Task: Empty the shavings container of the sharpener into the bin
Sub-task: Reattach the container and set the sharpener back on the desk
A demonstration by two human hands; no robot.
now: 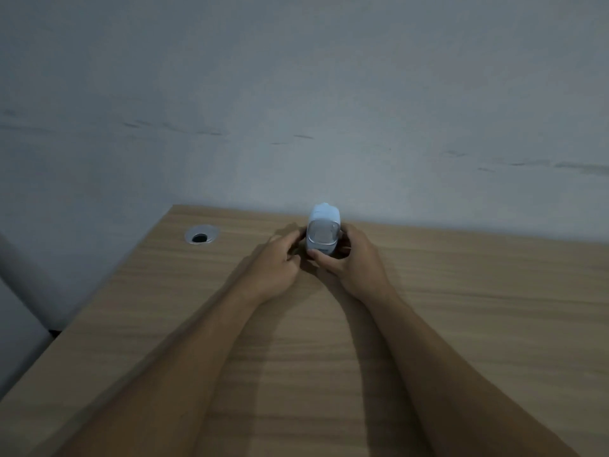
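A small pale blue sharpener (323,230) with a clear window on its near face stands on the wooden desk (461,308), close to the back edge by the wall. My left hand (275,263) is at its left side, fingertips touching the lower body. My right hand (354,260) wraps its right side, with the thumb across the front base. No bin is in view.
A round metal cable hole (201,235) is set in the desk's back left corner. The grey wall (296,110) rises right behind the sharpener. The desk's left edge runs diagonally toward me, with a pale surface (16,331) beyond it.
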